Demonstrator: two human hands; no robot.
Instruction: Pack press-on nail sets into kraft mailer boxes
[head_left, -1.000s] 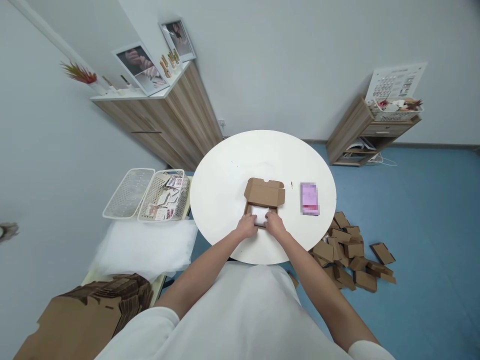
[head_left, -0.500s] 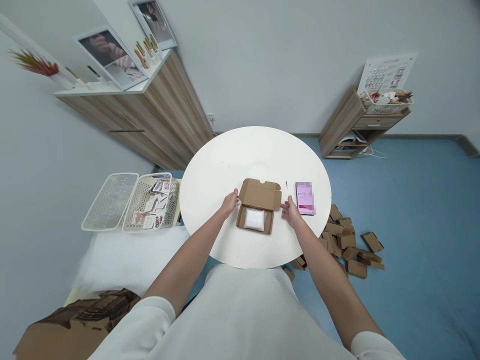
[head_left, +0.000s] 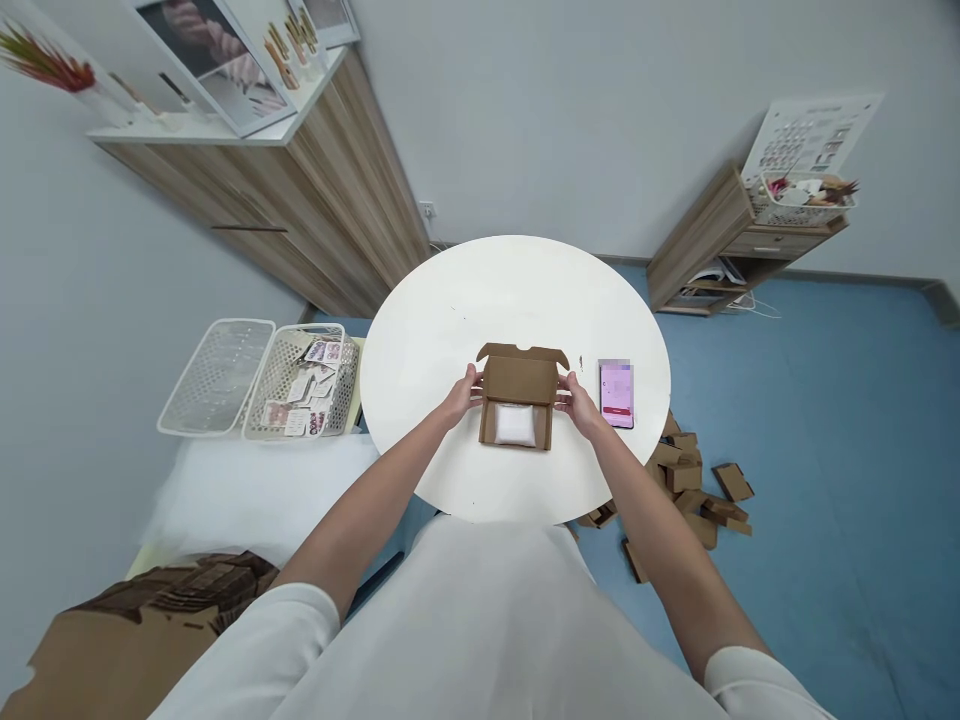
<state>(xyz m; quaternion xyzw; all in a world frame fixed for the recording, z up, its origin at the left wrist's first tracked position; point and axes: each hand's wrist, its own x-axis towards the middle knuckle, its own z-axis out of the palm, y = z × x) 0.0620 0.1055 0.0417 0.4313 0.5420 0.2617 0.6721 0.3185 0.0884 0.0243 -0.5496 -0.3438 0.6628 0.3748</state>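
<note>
A small brown cardboard box [head_left: 520, 380] stands on the white round table, its lid raised at the far side with the side flaps sticking out. Inside the tray lies a white, padded-looking packet [head_left: 515, 425]. My left hand [head_left: 463, 396] is at the box's left side, thumb up and fingers against the edge where lid and tray meet. On the opposite side my right hand [head_left: 576, 402] holds the right edge in the same way, its fingertips partly behind the cardboard. A phone [head_left: 616, 393] with a pink screen lies to the right of my right hand.
The white table [head_left: 517, 280] has a rounded edge. Left of it stand a white basket [head_left: 341, 395] with cards and an open basket lid [head_left: 217, 378]. Flattened cardboard [head_left: 112, 650] lies lower left. Several small boxes [head_left: 686, 475] are on the floor at right. A wooden cabinet [head_left: 360, 200] stands behind.
Both hands have closed in on the box's sides. The box has turned straighter toward me and its lid stands more upright. The camera view has shifted slightly.
</note>
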